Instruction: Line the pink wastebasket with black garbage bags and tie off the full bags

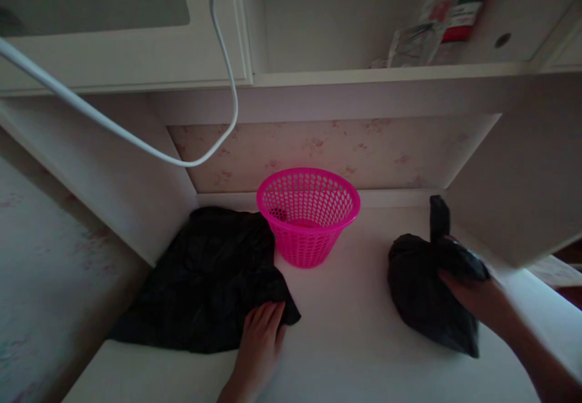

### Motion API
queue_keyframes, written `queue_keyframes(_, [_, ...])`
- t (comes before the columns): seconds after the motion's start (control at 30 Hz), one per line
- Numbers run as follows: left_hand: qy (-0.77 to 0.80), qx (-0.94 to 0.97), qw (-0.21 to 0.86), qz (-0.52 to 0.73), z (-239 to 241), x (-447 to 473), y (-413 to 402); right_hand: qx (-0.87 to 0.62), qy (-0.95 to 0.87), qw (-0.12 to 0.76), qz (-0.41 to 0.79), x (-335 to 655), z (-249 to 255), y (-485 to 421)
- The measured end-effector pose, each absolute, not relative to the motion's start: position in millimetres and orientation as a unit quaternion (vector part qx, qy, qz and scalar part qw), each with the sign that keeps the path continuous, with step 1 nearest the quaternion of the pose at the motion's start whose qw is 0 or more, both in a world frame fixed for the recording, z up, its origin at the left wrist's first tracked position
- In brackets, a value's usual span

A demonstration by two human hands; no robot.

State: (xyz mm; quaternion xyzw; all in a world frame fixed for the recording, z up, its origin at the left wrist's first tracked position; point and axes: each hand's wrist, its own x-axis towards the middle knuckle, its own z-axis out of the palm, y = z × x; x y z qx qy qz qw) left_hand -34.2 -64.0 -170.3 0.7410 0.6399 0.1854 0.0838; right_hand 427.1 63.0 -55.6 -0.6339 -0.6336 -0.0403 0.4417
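A black plastic bag (213, 276) lies spread flat on the left of the white surface. My left hand (261, 345) is at its near right edge, fingers together on the plastic and the thumb tucked at the side, gripping it. On the right, my right hand (470, 294) is closed round the gathered top of a filled black plastic bag (430, 297). A loop of that bag sticks up above the hand, and folds of plastic hide most of the fingers. Between the two bags stands a bright pink plastic basket (307, 248), upright, with perforated sides.
A white cable (182, 162) hangs in a loop at the upper left, in front of the cabinet door (218, 57). Above the surface, an open shelf (318, 79) holds clear and red packages (459, 24). White side panels (522, 179) bound the nook, with flowered wallpaper (313, 148) behind.
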Motion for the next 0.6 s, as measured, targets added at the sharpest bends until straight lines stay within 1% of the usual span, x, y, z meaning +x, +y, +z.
queue_keyframes(0.03, [0.645,0.737,0.086,0.182,-169,-33,-66,-0.631,-0.643,0.430,-0.060,413,-55,49])
queue_keyframes(0.07, [0.650,0.733,0.089,0.180,-167,-31,-69,-0.643,-0.618,0.440,-0.104,395,-54,33])
queue_keyframes(0.13, [0.655,0.729,0.097,0.175,-164,-28,-75,-0.640,-0.554,0.508,-0.157,354,-58,1])
queue_keyframes(0.17, [0.654,0.729,0.100,0.172,-164,-27,-77,-0.622,-0.534,0.549,-0.160,331,-63,-13])
queue_keyframes(0.2, [0.651,0.732,0.112,0.169,-165,-26,-79,-0.588,-0.543,0.585,-0.132,308,-70,-22])
queue_keyframes(0.23, [0.643,0.736,0.132,0.164,-166,-25,-80,-0.555,-0.574,0.599,-0.070,286,-79,-28])
queue_keyframes(0.27, [0.632,0.742,0.159,0.157,-166,-25,-80,-0.547,-0.604,0.579,0.030,264,-89,-30])
queue_keyframes(0.33, [0.600,0.757,0.219,0.139,-166,-27,-78,-0.536,-0.625,0.505,0.260,227,-109,-22])
queue_keyframes(0.37, [0.582,0.765,0.244,0.130,-163,-28,-78,-0.528,-0.614,0.454,0.371,211,-117,-16])
queue_keyframes(0.4, [0.566,0.773,0.260,0.123,-158,-30,-78,-0.519,-0.599,0.410,0.451,197,-124,-8])
queue_keyframes(0.47, [0.537,0.778,0.299,0.130,-141,-34,-81,-0.501,-0.584,0.353,0.533,175,-134,8])
queue_keyframes(0.53, [0.519,0.752,0.366,0.179,-119,-45,-86,-0.487,-0.587,0.330,0.556,156,-139,23])
queue_keyframes(0.6, [0.540,0.685,0.411,0.265,-98,-66,-89,-0.472,-0.595,0.324,0.565,138,-140,37])
